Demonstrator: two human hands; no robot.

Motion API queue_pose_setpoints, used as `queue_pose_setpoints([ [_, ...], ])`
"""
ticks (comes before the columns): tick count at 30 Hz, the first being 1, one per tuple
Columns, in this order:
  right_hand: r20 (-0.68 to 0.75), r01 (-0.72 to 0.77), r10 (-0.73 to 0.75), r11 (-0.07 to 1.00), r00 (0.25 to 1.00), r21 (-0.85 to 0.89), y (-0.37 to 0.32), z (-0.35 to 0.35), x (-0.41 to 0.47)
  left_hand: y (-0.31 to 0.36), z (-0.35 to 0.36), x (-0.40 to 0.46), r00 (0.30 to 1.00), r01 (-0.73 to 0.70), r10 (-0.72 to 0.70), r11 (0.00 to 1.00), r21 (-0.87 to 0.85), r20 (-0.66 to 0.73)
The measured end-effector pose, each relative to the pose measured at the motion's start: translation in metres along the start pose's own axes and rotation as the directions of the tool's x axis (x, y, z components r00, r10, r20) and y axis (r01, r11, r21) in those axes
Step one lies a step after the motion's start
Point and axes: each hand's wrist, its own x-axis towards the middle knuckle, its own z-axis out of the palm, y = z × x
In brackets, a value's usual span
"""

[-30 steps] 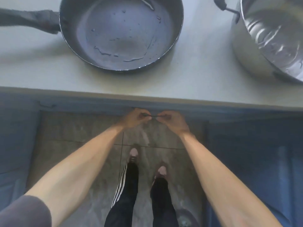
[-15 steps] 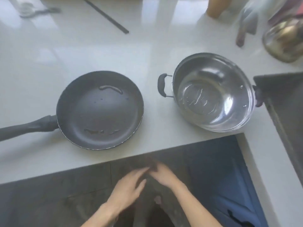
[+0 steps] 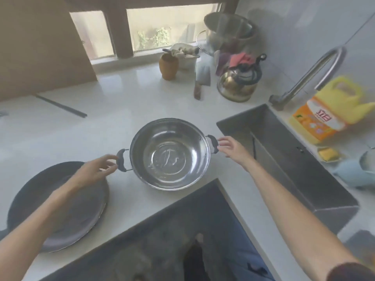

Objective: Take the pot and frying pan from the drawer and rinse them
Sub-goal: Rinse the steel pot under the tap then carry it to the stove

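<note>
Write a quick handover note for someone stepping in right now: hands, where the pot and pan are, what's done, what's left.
Left hand: open, fingers at the pot's left handle, not yet closed on it.
Right hand: open, fingertips just short of the right handle.
Pot: upright on the counter, a little water inside, just left of the sink.
Frying pan: on the counter at the left, partly under the left forearm.
Done: both are out of the drawer; the water in the pot hints at some rinsing.
Left: probably grip both handles and carry the pot to the sink under the faucet; check whether the pan needs rinsing.
</note>
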Motion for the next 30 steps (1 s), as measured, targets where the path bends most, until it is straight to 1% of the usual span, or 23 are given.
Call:
queue_pose_setpoints([
  [1, 0.062, 0.008, -0.006, 1.0, 0.998, -0.025, 0.002, 0.001, 0.018, 0.004, 0.004, 0.003, 1.0, 0.02, -0.021, 0.999, -0.035, -0.023],
  [3, 0.143, 0.072, -0.059, 0.993, 0.988, -0.089, 0.008, 0.005, 0.044, 0.012, 0.011, 0.006, 0.995, 0.064, -0.07, 0.995, -0.078, -0.067],
  [5, 0.202, 0.13, -0.104, 0.984, 0.974, -0.121, 0.015, 0.0, 0.06, 0.023, 0.015, 0.014, 0.994, 0.096, -0.1, 0.992, -0.083, -0.045],
  [7, 0.256, 0.136, -0.113, 0.988, 0.96, -0.076, 0.015, -0.006, 0.064, 0.028, 0.02, 0.02, 0.991, 0.124, -0.128, 0.988, -0.096, -0.038],
  [10, 0.316, 0.129, -0.105, 0.99, 0.943, -0.056, 0.007, -0.012, 0.066, 0.034, 0.029, 0.022, 0.98, 0.157, -0.167, 0.983, -0.093, -0.109],
  [12, 0.308, 0.128, -0.115, 0.992, 0.944, -0.02, 0.008, -0.023, 0.066, 0.039, 0.027, 0.031, 0.973, 0.154, -0.173, 0.98, -0.127, -0.154],
  [14, 0.24, 0.126, -0.129, 0.992, 0.962, 0.03, 0.011, -0.04, 0.058, 0.048, 0.019, 0.042, 0.975, 0.127, -0.146, 0.985, -0.118, -0.169],
  [16, 0.14, 0.117, -0.13, 0.988, 0.982, 0.099, 0.015, -0.063, 0.045, 0.07, 0.01, 0.06, 0.987, 0.063, -0.074, 0.995, -0.076, -0.145],
  [19, -0.015, 0.069, -0.067, 0.984, 0.998, 0.166, 0.027, -0.103, 0.01, 0.131, -0.002, 0.103, 0.994, -0.08, 0.075, 0.995, -0.06, -0.083],
  [21, -0.143, 0.013, 0.012, 0.984, 0.99, 0.179, 0.038, -0.129, -0.018, 0.181, 0.002, 0.141, 0.978, -0.209, 0.209, 0.977, -0.026, -0.011],
  [23, -0.247, -0.052, 0.101, 0.979, 0.964, 0.197, 0.054, -0.151, -0.042, 0.229, 0.019, 0.174, 0.938, -0.336, 0.336, 0.942, -0.017, 0.079],
  [26, -0.386, -0.14, 0.225, 0.962, 0.895, 0.236, 0.09, -0.181, -0.069, 0.292, 0.062, 0.223, 0.848, -0.49, 0.48, 0.872, -0.011, 0.224],
  [29, -0.461, -0.195, 0.322, 0.933, 0.827, 0.303, 0.142, -0.198, -0.082, 0.339, 0.121, 0.263, 0.768, -0.589, 0.536, 0.806, 0.057, 0.351],
  [30, -0.474, -0.208, 0.35, 0.922, 0.808, 0.327, 0.16, -0.2, -0.081, 0.351, 0.143, 0.275, 0.752, -0.609, 0.534, 0.787, 0.099, 0.386],
])
